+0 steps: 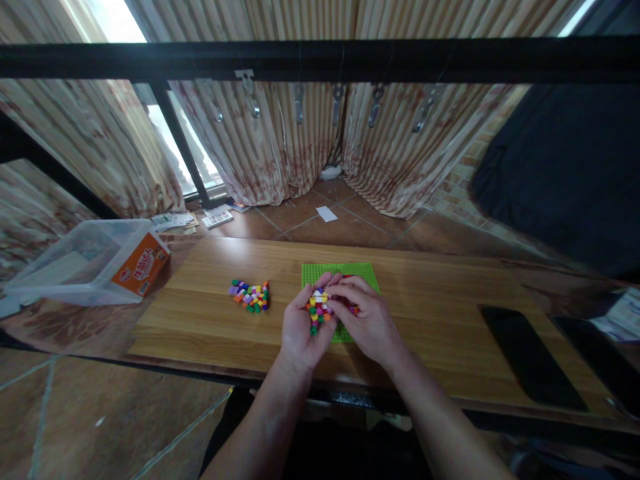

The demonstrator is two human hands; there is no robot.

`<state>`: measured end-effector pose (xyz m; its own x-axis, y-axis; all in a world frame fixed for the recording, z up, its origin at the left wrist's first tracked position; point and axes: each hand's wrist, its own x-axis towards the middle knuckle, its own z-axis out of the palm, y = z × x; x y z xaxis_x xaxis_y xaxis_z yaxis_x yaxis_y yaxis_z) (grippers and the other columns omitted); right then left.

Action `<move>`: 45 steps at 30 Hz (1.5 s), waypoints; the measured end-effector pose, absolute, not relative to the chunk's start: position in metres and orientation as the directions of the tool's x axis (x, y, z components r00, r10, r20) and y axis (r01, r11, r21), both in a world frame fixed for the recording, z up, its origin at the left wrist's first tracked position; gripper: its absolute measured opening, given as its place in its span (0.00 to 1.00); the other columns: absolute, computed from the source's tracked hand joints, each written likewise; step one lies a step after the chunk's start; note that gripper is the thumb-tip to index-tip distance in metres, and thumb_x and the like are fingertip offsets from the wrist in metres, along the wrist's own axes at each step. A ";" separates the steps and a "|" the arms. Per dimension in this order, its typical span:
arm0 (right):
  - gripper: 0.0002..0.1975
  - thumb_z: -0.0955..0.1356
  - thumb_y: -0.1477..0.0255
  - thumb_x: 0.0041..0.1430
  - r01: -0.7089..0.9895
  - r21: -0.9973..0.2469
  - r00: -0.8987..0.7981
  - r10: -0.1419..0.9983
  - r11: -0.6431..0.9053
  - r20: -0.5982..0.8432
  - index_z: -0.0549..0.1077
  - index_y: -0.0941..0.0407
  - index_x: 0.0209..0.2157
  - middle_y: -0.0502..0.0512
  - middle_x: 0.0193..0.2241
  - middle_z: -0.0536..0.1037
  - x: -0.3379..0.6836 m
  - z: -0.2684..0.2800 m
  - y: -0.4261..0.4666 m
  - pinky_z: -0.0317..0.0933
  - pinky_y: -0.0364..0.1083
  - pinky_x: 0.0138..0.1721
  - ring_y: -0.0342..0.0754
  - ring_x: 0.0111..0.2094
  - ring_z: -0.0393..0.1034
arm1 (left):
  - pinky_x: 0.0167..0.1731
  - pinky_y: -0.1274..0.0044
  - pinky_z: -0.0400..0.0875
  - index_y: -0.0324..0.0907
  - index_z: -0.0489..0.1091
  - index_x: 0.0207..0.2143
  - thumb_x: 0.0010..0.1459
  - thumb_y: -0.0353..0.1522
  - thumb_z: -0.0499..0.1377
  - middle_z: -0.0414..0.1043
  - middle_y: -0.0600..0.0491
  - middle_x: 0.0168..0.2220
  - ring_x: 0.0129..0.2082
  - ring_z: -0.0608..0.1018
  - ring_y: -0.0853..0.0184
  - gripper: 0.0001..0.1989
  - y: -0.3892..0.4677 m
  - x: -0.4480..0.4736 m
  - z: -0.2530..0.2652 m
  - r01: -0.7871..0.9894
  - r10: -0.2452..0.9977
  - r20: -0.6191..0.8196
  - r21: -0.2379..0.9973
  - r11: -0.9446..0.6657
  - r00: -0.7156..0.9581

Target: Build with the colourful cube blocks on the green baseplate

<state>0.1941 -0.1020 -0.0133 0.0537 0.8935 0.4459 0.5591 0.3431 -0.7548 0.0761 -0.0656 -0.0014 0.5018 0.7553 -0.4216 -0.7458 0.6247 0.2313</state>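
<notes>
A handful of small multicoloured building bricks (320, 310) lies in my left hand (301, 327), palm up with the fingers curled round them. From the right, my right hand (367, 313) reaches over with thumb and fingertips closed together at the edge of these bricks. What its fingertips pinch is too small and too covered to make out. Both hands are above a green studded baseplate (367, 270) on the wooden table, hiding much of it. A few red and purple bits show under the right fingers.
A loose pile of coloured bricks (251, 297) is on the table (200, 333) to the left. At the right lies a dark flat slab (533, 357). A clear plastic bin (90, 260) with an orange label stands beyond the left end. A black rail (320, 60) with hanging metal clips crosses ahead.
</notes>
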 end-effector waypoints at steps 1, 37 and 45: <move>0.10 0.67 0.73 0.60 0.564 -0.753 0.055 0.894 0.340 0.444 0.76 0.49 0.43 0.54 0.41 0.74 0.194 -0.013 -0.102 0.66 0.50 0.46 0.49 0.45 0.70 | 0.34 0.80 0.76 0.33 0.74 0.41 0.64 0.31 0.48 0.77 0.43 0.39 0.37 0.79 0.67 0.16 -0.065 0.076 -0.002 -0.742 0.755 -0.422 0.239 0.626 0.502; 0.09 0.73 0.64 0.49 -0.039 -0.996 0.360 0.931 0.086 0.066 0.77 0.54 0.30 0.51 0.27 0.81 0.183 -0.007 -0.092 0.68 0.46 0.36 0.46 0.30 0.74 | 0.09 0.90 0.49 0.35 0.69 0.32 0.58 0.31 0.58 0.65 0.55 0.25 0.15 0.62 0.81 0.07 -0.072 0.063 -0.001 -0.621 0.750 -0.474 0.430 0.655 0.462; 0.07 0.70 0.66 0.54 0.161 -0.982 0.256 0.957 0.097 0.137 0.76 0.55 0.28 0.49 0.23 0.77 0.183 -0.014 -0.093 0.64 0.44 0.31 0.44 0.25 0.71 | 0.11 0.88 0.45 0.37 0.66 0.25 0.45 0.37 0.68 0.62 0.59 0.20 0.15 0.60 0.81 0.16 -0.078 0.071 -0.004 -0.544 0.887 -0.336 0.701 0.461 0.318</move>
<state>0.1826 -0.0929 -0.0139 0.2558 0.9570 0.1368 0.1612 0.0973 -0.9821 0.0707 -0.0777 -0.0043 0.3180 0.8866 -0.3360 -0.5443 0.4609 0.7009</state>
